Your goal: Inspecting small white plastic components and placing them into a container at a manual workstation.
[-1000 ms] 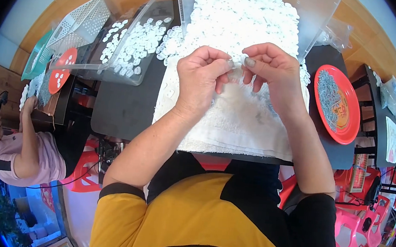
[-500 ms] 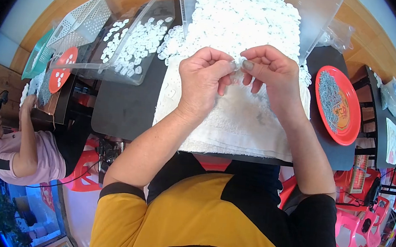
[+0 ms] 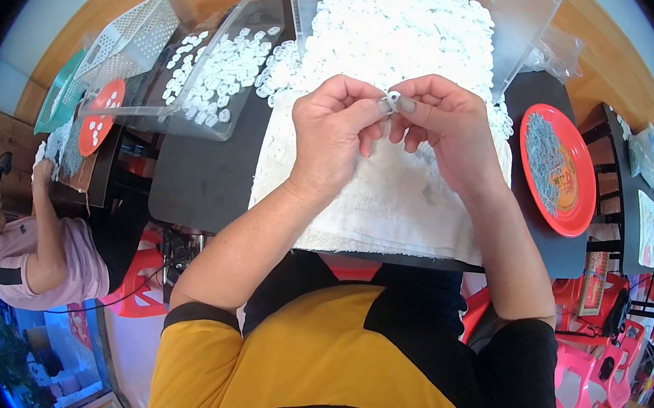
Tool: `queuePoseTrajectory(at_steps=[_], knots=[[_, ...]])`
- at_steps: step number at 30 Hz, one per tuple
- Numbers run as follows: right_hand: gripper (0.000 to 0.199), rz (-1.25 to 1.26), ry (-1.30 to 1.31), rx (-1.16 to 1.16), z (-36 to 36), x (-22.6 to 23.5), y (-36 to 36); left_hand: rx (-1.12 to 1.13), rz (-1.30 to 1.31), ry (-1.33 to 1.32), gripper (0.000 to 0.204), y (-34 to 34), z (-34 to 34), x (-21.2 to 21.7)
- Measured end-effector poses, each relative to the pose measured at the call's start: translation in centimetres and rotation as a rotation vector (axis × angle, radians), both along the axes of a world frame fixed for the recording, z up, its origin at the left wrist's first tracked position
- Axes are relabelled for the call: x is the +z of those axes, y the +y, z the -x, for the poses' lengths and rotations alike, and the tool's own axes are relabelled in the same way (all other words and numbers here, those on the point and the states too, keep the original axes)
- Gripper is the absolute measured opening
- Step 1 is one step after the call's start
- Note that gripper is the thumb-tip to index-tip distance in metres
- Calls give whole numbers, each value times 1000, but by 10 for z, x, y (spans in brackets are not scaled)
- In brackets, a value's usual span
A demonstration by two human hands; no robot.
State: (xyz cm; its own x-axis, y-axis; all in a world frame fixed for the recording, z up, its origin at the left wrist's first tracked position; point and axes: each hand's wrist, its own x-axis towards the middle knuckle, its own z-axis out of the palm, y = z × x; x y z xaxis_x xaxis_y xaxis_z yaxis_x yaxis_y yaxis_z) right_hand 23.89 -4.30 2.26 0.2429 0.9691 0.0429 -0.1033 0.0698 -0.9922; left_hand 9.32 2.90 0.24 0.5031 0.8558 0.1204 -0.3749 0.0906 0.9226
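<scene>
1. Closest in, both forearms come up over a white towel (image 3: pixel 389 210) spread on the dark table (image 3: pixel 203 184).
2. The left hand (image 3: pixel 333 138) is curled up tight, thumb and forefinger pinched on a small white plastic piece (image 3: pixel 391 100).
3. The right hand (image 3: pixel 448 133) meets it there, fingertips (image 3: pixel 406 104) pressed on the same piece, other fingers loosely bent. So the piece sits between both hands, held above the towel.
4. Right of the hands there's a red plate (image 3: pixel 573 220) with a grey tangle of thin bits on it.
5. Further back, a big heap of white pieces (image 3: pixel 391 29) sits beyond the towel.
6. Left of that, a clear tray (image 3: pixel 193 124) with more white pieces scattered in it.
7. Far left, another person (image 3: pixel 31 246) is working at their own spot.
</scene>
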Motion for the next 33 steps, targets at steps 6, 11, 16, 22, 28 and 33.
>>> queuePoseTrajectory(at_steps=[6, 11, 16, 22, 28, 33], knots=[[15, -19, 24, 41, -8, 2, 0, -38, -113, -16, 14, -4, 0, 3], [15, 26, 69, 145, -15, 6, -3, -51, -233, -3, 22, -6, 1, 5], [15, 58, 97, 217, -20, 4, -2, -47, -271, 15, 21, -7, 0, 5], [15, 85, 11, 246, -22, 8, -7, -91, -330, 45, 21, -5, 3, 3], [16, 56, 33, 287, -23, 9, -7, -42, -593, -37, 25, -9, -3, 4], [15, 93, 183, 348, -18, 8, -8, -20, -651, 30, 25, -1, 3, -4]])
